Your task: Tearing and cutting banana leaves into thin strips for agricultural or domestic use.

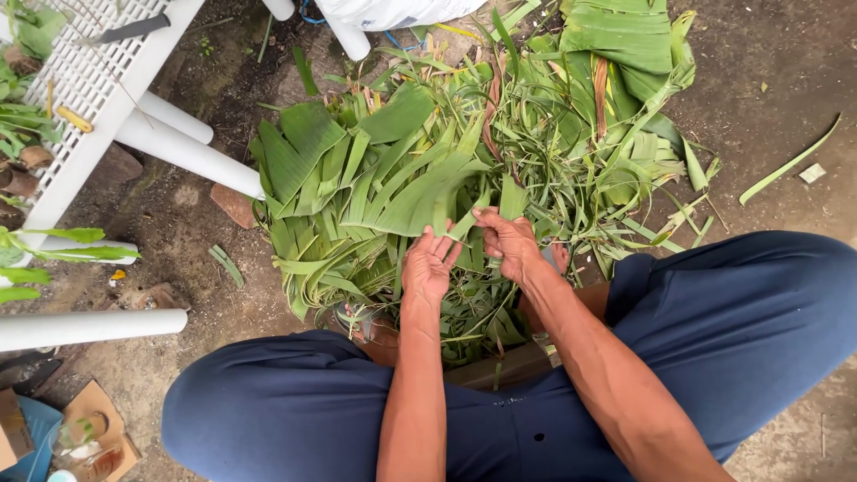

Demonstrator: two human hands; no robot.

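Note:
A big heap of green banana-leaf pieces (446, 178) lies on the dirt ground in front of me, between my knees. My left hand (428, 268) and my right hand (511, 243) are close together at the near edge of the heap. Both pinch the same torn leaf strip (464, 223), with the fingers curled around its lower end. Wide leaf sheets (625, 40) lie at the far right of the heap, and thin ribs and shreds (553, 152) are mixed through it. My legs in dark blue trousers (714, 330) frame the hands.
A white plastic lattice table (98, 71) with round legs stands at the upper left, a dark knife (129, 29) lying on it. A white sack (393, 11) sits at the top. Cardboard and a glass (85, 437) lie at the lower left. A stray leaf strip (790, 162) lies at right.

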